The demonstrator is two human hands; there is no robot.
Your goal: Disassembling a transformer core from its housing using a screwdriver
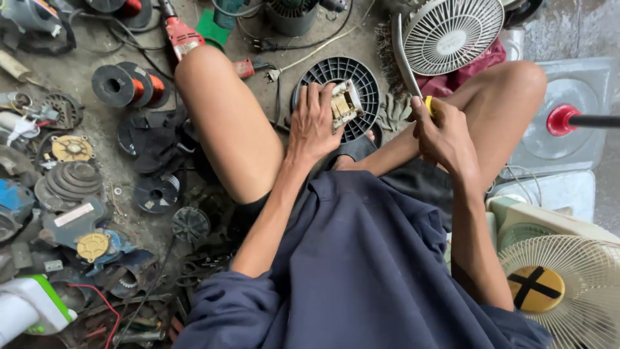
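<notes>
Pinching a small cream-and-tan switch block (345,103) between thumb and fingertips, the left hand (314,123) holds it over a round black slotted fan cover (361,72) on the floor. Boxy and pale, the block shows tan contact strips on its upper face. Its long axis runs from the fingertips up and away from the person, tilted slightly right. Off to the right of that grip, the right hand (445,132) is curled tight around a yellow-handled tool (428,103), whose tip I cannot make out.
</notes>
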